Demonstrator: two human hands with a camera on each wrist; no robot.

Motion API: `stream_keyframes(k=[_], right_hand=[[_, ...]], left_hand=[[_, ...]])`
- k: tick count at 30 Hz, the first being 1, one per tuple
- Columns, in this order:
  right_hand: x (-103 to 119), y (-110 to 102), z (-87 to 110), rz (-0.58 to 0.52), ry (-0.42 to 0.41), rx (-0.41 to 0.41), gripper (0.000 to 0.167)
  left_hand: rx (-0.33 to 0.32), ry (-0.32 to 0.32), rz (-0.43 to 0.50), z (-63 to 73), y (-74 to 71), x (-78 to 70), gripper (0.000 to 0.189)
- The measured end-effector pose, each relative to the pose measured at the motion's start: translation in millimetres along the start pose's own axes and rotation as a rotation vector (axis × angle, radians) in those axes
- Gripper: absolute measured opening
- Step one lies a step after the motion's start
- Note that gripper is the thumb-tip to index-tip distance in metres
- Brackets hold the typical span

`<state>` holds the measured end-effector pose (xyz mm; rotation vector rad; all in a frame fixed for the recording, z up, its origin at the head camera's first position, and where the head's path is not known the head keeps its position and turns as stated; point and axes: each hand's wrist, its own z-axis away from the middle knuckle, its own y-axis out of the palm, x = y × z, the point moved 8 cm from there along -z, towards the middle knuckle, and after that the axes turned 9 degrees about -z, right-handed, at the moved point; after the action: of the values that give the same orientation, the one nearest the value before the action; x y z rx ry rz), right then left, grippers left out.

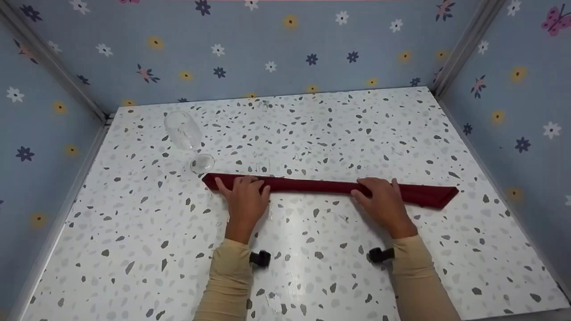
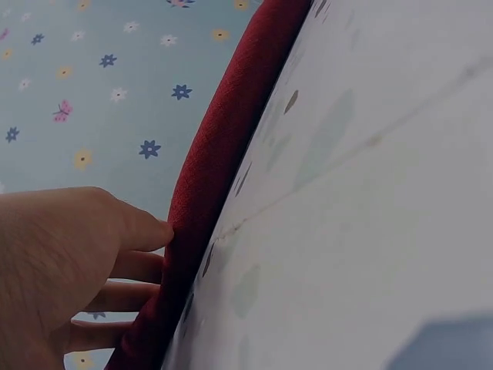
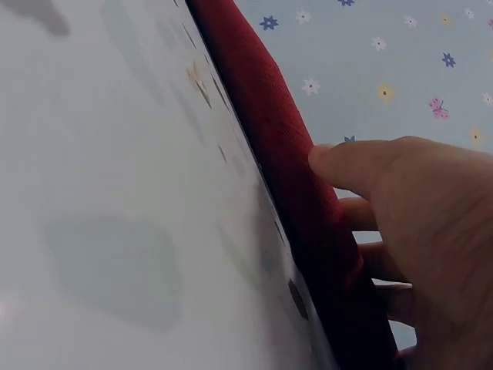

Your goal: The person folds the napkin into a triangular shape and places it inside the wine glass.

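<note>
A dark red cloth napkin (image 1: pixel 312 186), rolled or folded into a long narrow strip, lies crosswise on the speckled tabletop. Toward its left end, my left hand (image 1: pixel 245 201) grips the strip, the fingers bent over it and the thumb at the side nearer me. My right hand (image 1: pixel 384 204) holds it similarly right of the middle. Both ends stick out past the hands, and the right end (image 1: pixel 439 196) is wider and slanted. In the left wrist view the thumb tip presses the cloth (image 2: pixel 204 169); the right wrist view shows the same on the cloth (image 3: pixel 281 131).
Just beyond the strip's left end stands a clear stemmed glass (image 1: pixel 183 129), its round foot (image 1: pixel 202 163) close to the cloth. Flower-patterned panels (image 1: pixel 290 49) border the white speckled table (image 1: pixel 312 267) at the back and both sides.
</note>
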<state>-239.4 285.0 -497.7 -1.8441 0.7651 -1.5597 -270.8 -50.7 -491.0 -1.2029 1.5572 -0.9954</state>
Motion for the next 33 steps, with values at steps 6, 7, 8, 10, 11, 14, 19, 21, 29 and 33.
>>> stream_keyframes(k=[6,7,8,10,11,14,19,21,29,33], right_hand=[[12.1,8.0,-8.9,0.0,-0.036,0.012,0.043],[13.9,9.4,-10.5,-0.004,-0.042,0.014,0.042],[15.8,10.7,-12.0,-0.009,-0.048,0.015,0.042],[18.4,13.3,-14.7,-0.021,-0.058,0.019,0.04],[19.5,14.6,-15.9,-0.025,-0.063,0.021,0.04],[22.5,17.1,-18.5,-0.037,-0.083,0.02,0.037],[27.5,19.6,-20.7,-0.041,-0.091,0.022,0.035],[29.1,21.1,-21.0,-0.037,-0.076,0.025,0.035],[33.6,26.2,-18.8,-0.008,-0.057,0.009,0.032],[33.9,26.6,-19.2,-0.005,-0.061,-0.006,0.031]], left_hand=[[0.001,0.002,-0.001,-0.9,-0.7,-0.2,0.024],[0.001,-0.001,-0.001,-1.2,-0.9,0.2,0.024],[0.0,-0.005,0.0,-1.4,-0.9,0.7,0.023],[0.001,-0.012,0.002,-1.7,-0.5,1.5,0.023],[0.004,-0.016,0.006,-1.7,0.0,1.7,0.023],[0.017,-0.02,0.01,-1.7,1.9,1.5,0.024],[0.013,-0.009,0.008,-2.1,1.8,0.2,0.025],[-0.001,0.0,0.009,-2.0,0.7,-0.4,0.025],[-0.027,0.034,0.041,0.8,-0.8,-7.0,0.023],[-0.067,0.065,0.007,1.5,-3.5,-13.0,0.021]])
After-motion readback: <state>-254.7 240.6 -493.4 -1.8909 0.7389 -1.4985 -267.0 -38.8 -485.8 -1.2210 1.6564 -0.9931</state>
